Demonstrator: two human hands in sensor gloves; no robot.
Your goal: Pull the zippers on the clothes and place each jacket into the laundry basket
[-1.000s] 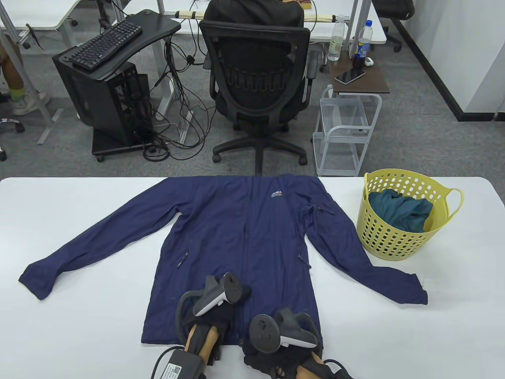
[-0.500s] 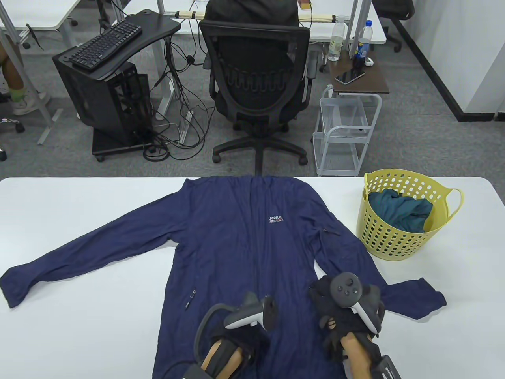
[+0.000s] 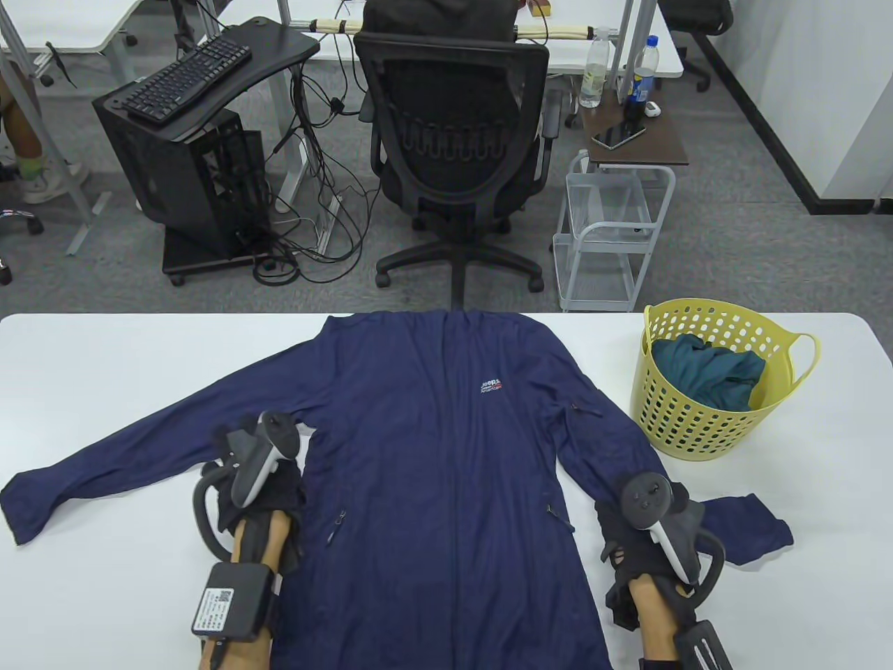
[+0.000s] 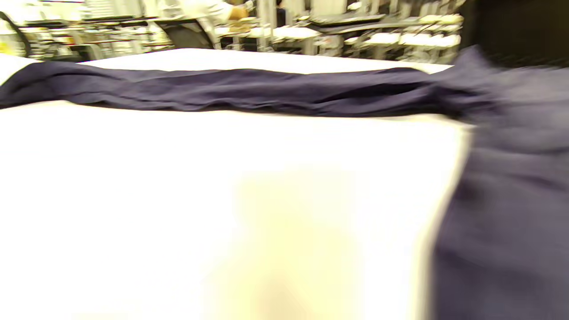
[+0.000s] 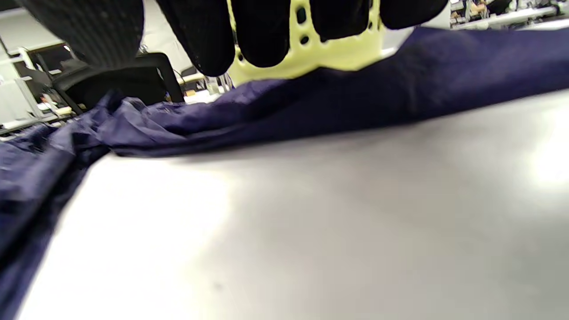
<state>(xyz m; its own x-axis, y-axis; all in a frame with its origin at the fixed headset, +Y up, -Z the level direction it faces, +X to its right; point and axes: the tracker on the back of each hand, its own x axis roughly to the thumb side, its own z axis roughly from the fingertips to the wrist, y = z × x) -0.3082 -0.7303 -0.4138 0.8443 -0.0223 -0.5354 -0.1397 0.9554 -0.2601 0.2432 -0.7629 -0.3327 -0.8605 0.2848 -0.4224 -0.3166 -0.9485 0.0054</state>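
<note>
From the table view we see a white table [image 3: 125,363] in an office, with a black mesh chair [image 3: 457,139] beyond its far edge, a keyboard [image 3: 185,77] on a black stand, two bottles [image 3: 593,70] and a phone [image 3: 617,135] on a small side table. A navy jacket [image 3: 446,447] lies flat, front up and sleeves spread, its chest logo [image 3: 491,386] too small for us to read surely. The yellow laundry basket [image 3: 704,426] stands at the table's right, holding a teal garment [image 3: 704,373]. Our left hand [image 3: 254,474] sits at the jacket's left underarm, our right hand [image 3: 642,530] on the right sleeve; trackers hide the fingers, so we cannot tell their grip.

In the left wrist view, blurred, we see the left sleeve [image 4: 222,91] stretched across the white tabletop [image 4: 178,200]; no fingers show.

In the right wrist view, gloved fingertips [image 5: 262,35] hang just above the right sleeve [image 5: 355,98], loosely side by side, pinching nothing, with the basket behind them.
</note>
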